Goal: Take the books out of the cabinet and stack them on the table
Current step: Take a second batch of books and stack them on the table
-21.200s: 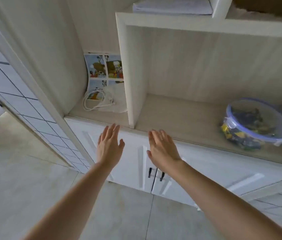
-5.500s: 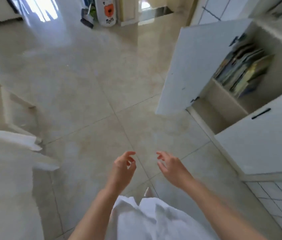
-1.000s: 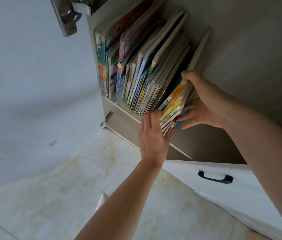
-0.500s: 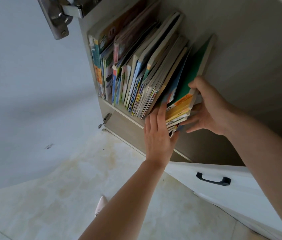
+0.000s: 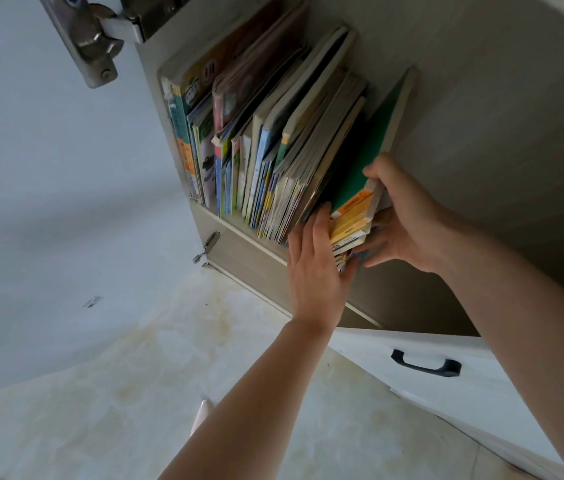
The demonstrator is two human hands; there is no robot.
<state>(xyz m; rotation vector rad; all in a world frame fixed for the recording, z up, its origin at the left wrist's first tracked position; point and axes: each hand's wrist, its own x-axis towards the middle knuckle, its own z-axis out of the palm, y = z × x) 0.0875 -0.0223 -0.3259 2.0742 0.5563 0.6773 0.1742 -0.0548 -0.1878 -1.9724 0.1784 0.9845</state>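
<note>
Pulled further out (tilted), green book [image 5: 370, 157] sits between both hands.

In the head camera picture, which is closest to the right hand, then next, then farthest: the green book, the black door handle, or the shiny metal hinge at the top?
1. The green book: the right hand grips it, at the right end of the row.
2. The black door handle: below the hand, on the shut white door.
3. The metal hinge: far up at the top left, on the open door.

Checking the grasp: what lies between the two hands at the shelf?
In the head view, a small bundle of books, green cover on top, sits between the left hand and right hand.
</note>
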